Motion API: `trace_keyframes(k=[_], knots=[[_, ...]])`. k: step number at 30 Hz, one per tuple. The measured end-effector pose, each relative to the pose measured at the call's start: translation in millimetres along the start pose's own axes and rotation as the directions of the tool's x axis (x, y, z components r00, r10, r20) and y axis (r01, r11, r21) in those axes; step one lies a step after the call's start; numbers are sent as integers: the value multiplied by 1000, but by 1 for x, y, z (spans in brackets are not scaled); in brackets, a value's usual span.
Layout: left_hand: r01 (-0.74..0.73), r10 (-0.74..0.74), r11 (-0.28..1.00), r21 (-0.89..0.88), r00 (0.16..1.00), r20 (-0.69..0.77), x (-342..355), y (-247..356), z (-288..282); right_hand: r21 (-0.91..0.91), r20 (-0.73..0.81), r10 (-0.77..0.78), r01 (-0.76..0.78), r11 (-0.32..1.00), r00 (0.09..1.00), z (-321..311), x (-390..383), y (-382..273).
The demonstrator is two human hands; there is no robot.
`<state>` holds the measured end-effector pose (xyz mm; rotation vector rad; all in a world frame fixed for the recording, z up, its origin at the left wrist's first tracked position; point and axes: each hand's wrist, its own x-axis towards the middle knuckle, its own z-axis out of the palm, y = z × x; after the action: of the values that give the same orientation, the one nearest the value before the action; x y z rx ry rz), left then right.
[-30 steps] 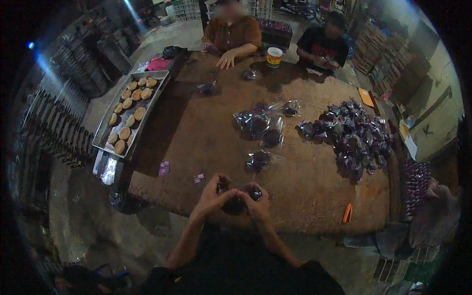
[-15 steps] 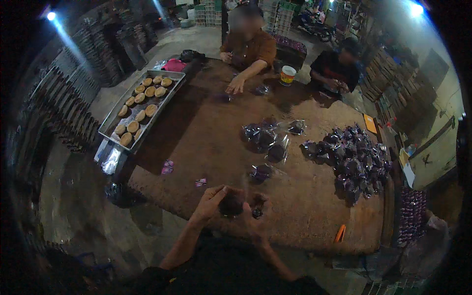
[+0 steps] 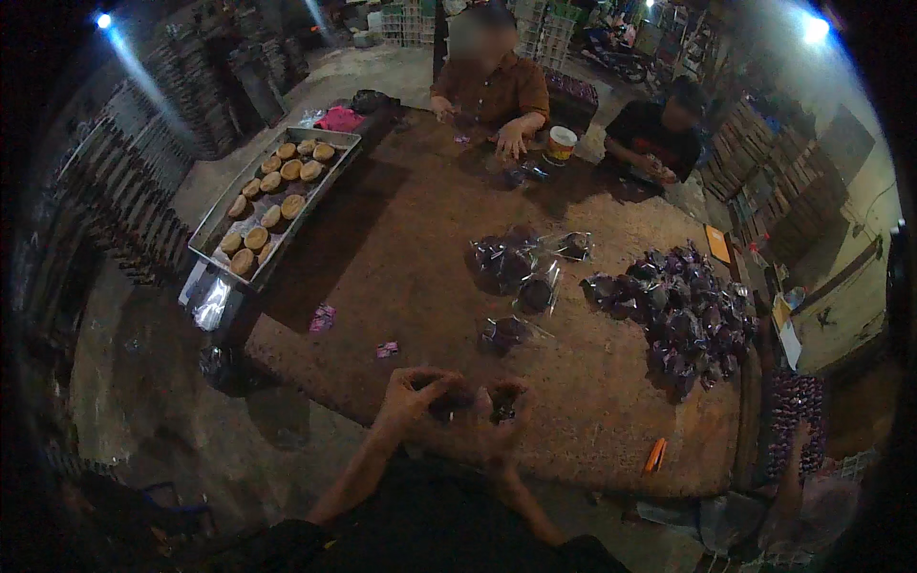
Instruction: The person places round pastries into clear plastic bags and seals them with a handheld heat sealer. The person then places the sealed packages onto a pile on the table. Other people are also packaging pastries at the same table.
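Note:
Close to the near edge of the table (image 3: 573,420), a round dark packet (image 3: 447,405) in shiny clear plastic sits between my hands. My left hand (image 3: 406,401) curls around its left side, thumb and fingers bent over the top. On the other side, my right hand (image 3: 501,432) is closed with bent fingers on the gathered plastic; its exact grip is dim. Just beyond my hands lie a small pink label (image 3: 387,350) and a few overlapping pink labels (image 3: 323,318). Several plastic-wrapped dark round packets (image 3: 506,332) rest farther ahead.
A metal tray (image 3: 315,205) of round brown buns stands at the left. On the right lies a large heap of wrapped packets (image 3: 693,315), with an orange cutter (image 3: 655,456) nearer me. Two co-workers (image 3: 492,86) sit across the table, beside a white-and-yellow tub (image 3: 561,143).
My fingers have shifted around the packet, which stays between my hands. The far co-worker's hand has moved right, toward the tub. What looks like a forearm now shows at the lower right.

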<state>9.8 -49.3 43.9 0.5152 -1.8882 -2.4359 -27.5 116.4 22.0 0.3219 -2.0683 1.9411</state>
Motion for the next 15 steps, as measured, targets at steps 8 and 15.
trace_keyframes(k=[8, 15], knots=[[-10, -70, 957, 289, 962, 265, 1, 10, -7, -52, 494, 229, -235, 971, 839, -3, -1, -28], [-130, 135, 972, 195, 991, -9, 9, 13, -10, 83, 336, 630, -689, 720, 700, -4, 5, -6]])
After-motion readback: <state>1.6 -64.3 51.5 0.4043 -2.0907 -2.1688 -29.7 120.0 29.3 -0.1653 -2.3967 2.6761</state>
